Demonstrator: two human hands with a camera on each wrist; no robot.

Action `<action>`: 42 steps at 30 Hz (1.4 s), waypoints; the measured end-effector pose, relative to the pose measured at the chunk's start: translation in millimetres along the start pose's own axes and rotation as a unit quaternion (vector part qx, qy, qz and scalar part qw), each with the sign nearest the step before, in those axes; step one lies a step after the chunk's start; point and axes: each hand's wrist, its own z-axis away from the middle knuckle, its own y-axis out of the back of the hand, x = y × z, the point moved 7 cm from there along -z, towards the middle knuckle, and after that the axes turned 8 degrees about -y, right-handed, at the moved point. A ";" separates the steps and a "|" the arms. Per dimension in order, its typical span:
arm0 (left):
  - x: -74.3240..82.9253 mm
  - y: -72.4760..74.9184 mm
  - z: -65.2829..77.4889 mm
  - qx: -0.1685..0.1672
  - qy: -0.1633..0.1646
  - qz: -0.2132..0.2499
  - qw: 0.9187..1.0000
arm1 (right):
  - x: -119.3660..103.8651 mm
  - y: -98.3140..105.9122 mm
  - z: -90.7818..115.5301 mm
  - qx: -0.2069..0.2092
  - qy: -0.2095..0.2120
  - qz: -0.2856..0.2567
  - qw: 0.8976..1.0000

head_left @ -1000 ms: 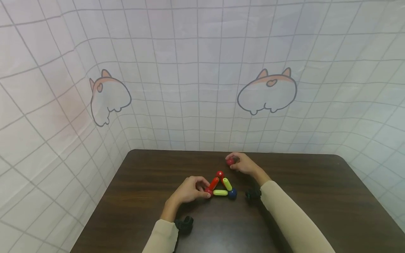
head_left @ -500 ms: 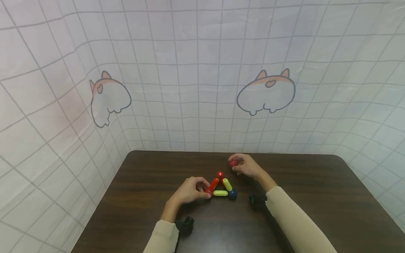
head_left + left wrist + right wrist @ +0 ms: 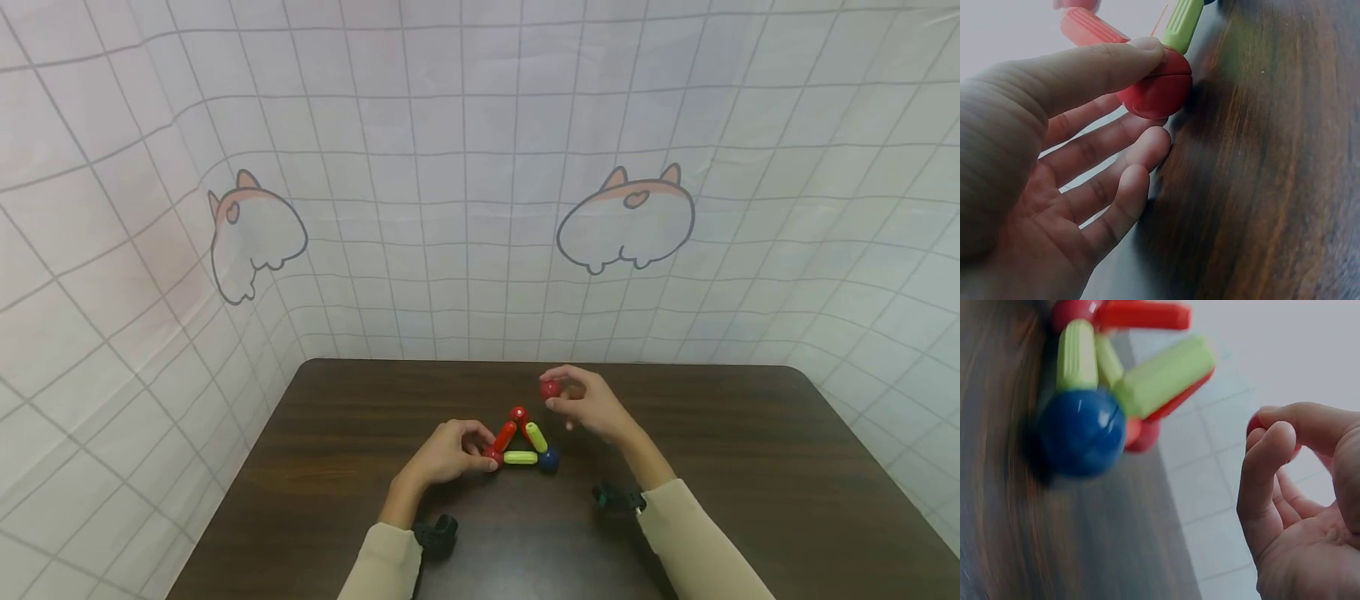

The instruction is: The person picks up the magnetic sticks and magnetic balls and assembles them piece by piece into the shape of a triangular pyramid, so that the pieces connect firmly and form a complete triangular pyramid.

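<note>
A small frame of magnetic rods and balls stands on the table. My left hand (image 3: pixel 445 452) holds its left corner, a red ball (image 3: pixel 1160 94), between thumb and fingers. A blue ball (image 3: pixel 1082 432) forms the right corner, and another red ball (image 3: pixel 1144 436) the far one. A yellow-green rod (image 3: pixel 521 457) joins the two near corners. From these corners a red rod (image 3: pixel 1144 315) and a second yellow-green rod (image 3: pixel 1166 376) slant upward with free upper ends. My right hand (image 3: pixel 597 407) pinches a loose red ball (image 3: pixel 551 389) behind and right of the frame.
The dark wooden table (image 3: pixel 360 400) ends at a white checked curtain (image 3: pixel 450 208) behind and at the sides. A black wrist strap (image 3: pixel 437 536) sits on the left wrist and another strap (image 3: pixel 617 497) on the right.
My right hand has lifted slightly and turned, its wrist swinging right, with the red ball still pinched. The left hand and the frame stay in place.
</note>
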 end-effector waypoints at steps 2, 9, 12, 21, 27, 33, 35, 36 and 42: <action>-0.2 0.1 0.5 0.000 0.001 0.000 1.000 | -6.3 -3.6 5.8 0.001 0.011 -0.004 1.000; -1.4 0.3 -0.4 0.001 -0.001 -0.003 1.000 | -22.8 -22.6 17.7 -0.002 0.032 0.004 0.999; -1.5 0.1 -0.9 0.001 -0.002 -0.006 1.000 | -26.4 -29.8 19.4 0.001 0.038 0.021 0.999; 1.7 -1.0 -0.3 -0.001 -0.008 -0.003 1.000 | -25.0 -43.3 20.5 0.013 0.050 0.056 0.997; 2.3 -1.1 1.2 -0.003 -0.001 -0.001 1.000 | -20.0 -46.1 20.9 0.014 0.050 0.073 0.996; 2.3 -0.8 1.5 -0.002 -0.004 0.000 1.000 | -19.7 -46.8 21.7 0.008 0.055 0.075 0.996; 2.2 -0.7 1.3 -0.002 -0.005 -0.001 1.000 | -20.7 -46.7 22.0 0.004 0.067 0.075 0.995; 2.2 -0.7 1.2 -0.002 -0.005 -0.001 1.000 | -21.3 -46.7 22.4 0.001 0.073 0.075 0.995; 2.0 -0.6 0.9 -0.002 -0.006 -0.005 1.000 | -21.8 -46.7 23.8 -0.008 0.095 0.079 0.992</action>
